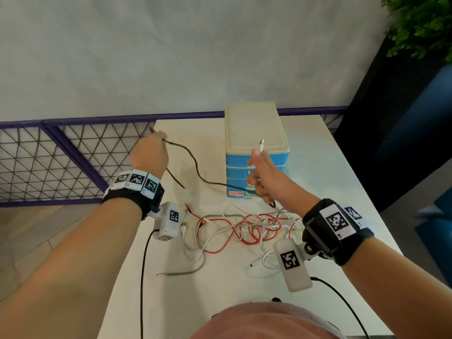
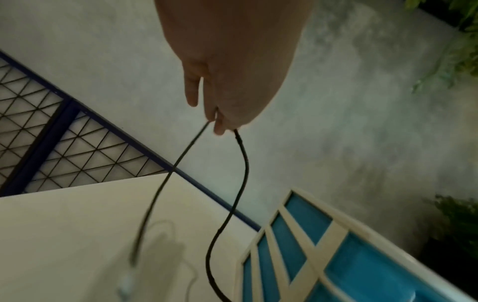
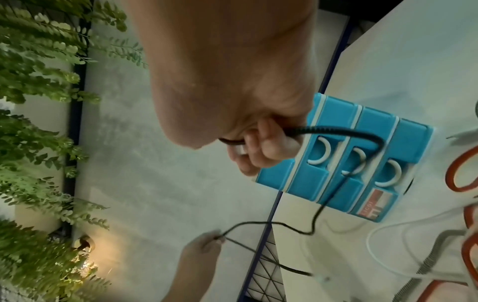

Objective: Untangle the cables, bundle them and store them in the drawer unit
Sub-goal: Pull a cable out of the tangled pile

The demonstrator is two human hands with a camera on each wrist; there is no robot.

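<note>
My left hand is raised over the table's far left and pinches a black cable. In the left wrist view its fingertips hold two strands of the black cable; one strand hangs to a pale plug end. The other strand runs to my right hand, which grips it in front of the blue and cream drawer unit. A white plug sticks up from that hand. The right wrist view shows those fingers curled round the black cable before the shut drawers.
A tangle of red, white and braided cables lies on the white table between my forearms; a braided end trails toward me. A purple mesh railing runs left of the table. A plant stands at the far right.
</note>
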